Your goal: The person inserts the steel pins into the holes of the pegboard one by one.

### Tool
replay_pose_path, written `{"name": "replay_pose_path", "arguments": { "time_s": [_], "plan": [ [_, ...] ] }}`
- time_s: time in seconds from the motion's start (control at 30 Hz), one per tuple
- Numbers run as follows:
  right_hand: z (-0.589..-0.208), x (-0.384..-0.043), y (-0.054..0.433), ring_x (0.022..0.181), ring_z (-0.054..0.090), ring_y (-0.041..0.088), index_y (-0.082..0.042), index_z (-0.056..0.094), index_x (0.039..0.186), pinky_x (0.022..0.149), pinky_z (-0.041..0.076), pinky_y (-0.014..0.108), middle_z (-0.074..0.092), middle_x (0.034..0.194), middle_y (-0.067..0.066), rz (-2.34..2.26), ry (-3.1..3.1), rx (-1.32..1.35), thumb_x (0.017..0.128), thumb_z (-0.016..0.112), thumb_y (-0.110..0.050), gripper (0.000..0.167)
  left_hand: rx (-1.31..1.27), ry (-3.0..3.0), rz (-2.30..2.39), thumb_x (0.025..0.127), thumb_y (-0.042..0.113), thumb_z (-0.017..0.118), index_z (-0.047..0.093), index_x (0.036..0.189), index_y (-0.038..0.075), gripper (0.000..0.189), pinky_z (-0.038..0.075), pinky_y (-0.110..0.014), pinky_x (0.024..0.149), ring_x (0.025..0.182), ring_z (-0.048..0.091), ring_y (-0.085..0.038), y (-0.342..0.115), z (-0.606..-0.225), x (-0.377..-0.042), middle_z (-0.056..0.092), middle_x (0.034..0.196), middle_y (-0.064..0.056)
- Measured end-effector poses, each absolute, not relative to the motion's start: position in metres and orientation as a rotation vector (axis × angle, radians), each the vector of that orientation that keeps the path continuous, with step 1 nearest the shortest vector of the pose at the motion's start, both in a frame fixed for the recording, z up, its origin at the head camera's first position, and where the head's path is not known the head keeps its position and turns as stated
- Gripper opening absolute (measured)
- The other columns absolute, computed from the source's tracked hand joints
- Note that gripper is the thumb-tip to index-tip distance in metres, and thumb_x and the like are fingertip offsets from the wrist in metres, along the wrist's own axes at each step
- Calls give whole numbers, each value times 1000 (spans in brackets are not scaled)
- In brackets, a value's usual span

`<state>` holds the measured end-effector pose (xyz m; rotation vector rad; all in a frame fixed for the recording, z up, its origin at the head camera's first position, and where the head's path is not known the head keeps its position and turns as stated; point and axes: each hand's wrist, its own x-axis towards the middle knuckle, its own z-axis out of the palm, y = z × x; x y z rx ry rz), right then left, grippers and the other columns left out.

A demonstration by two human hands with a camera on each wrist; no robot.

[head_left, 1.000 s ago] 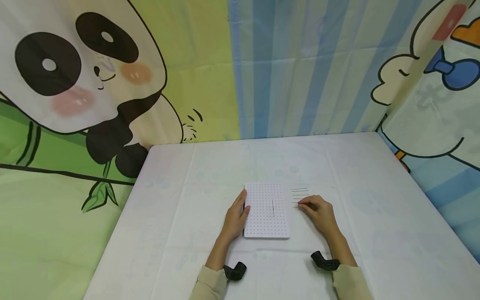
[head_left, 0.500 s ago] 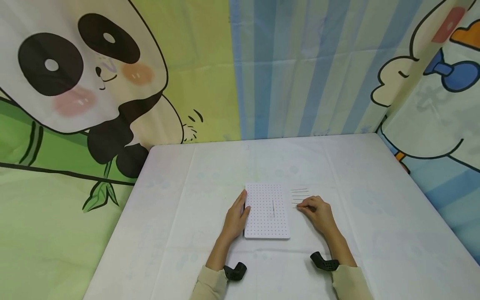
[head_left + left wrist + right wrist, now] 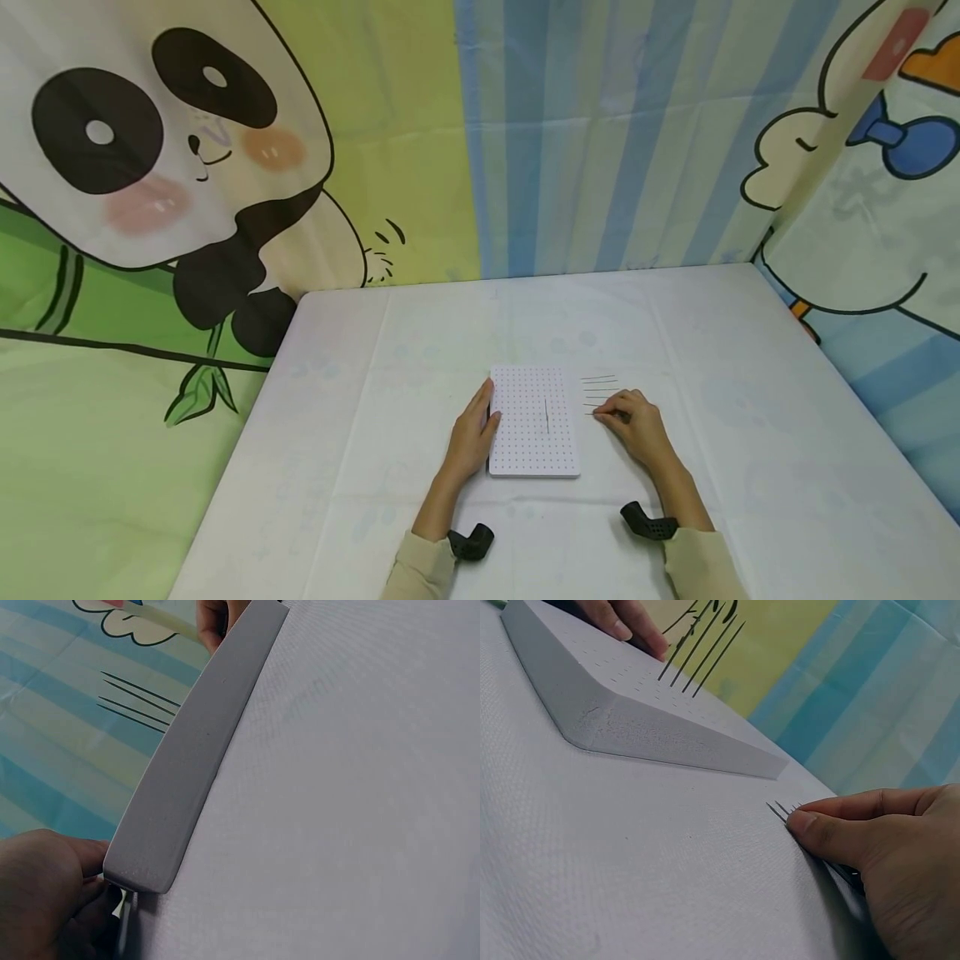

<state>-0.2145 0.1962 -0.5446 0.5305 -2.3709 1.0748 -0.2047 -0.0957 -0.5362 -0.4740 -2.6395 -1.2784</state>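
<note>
A white board with rows of small holes (image 3: 525, 454) lies flat on the table. Several thin dark pins (image 3: 699, 656) stand upright in it, seen also in the left wrist view. My left hand (image 3: 467, 440) rests along the board's left edge, fingers extended and thumb touching the rim. Right of the board, several loose pins (image 3: 598, 382) lie in a row on the cloth. At the near end of that row, my right hand (image 3: 636, 423) pinches a thin pin (image 3: 777, 813) between thumb and index finger. Most of this pin is hidden behind the fingers.
A white cloth covers the table (image 3: 420, 350). Behind it hangs a patterned curtain (image 3: 637, 142) with a panda on the left and blue stripes. Each wrist bears a black camera mount, the left one (image 3: 471, 542) and the right one (image 3: 648, 522) close above the table.
My right hand has shifted slightly towards the near end of the pin row, its fingertips still together. The left hand and the board have stayed in place.
</note>
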Motion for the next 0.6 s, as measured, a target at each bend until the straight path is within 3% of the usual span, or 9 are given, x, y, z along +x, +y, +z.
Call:
{"name": "replay_pose_path", "arguments": {
  "time_s": [0.6],
  "plan": [
    [-546, -215, 195, 76, 49, 11, -12, 69, 76, 65, 41, 17, 62, 79, -6, 1052, -2426, 497, 72, 76, -4, 11, -451, -2658, -1266, 95, 9, 51, 27, 143, -1, 55, 22, -38, 110, 135, 26, -26, -95, -536, -205, 27, 148, -14]
  ]
}}
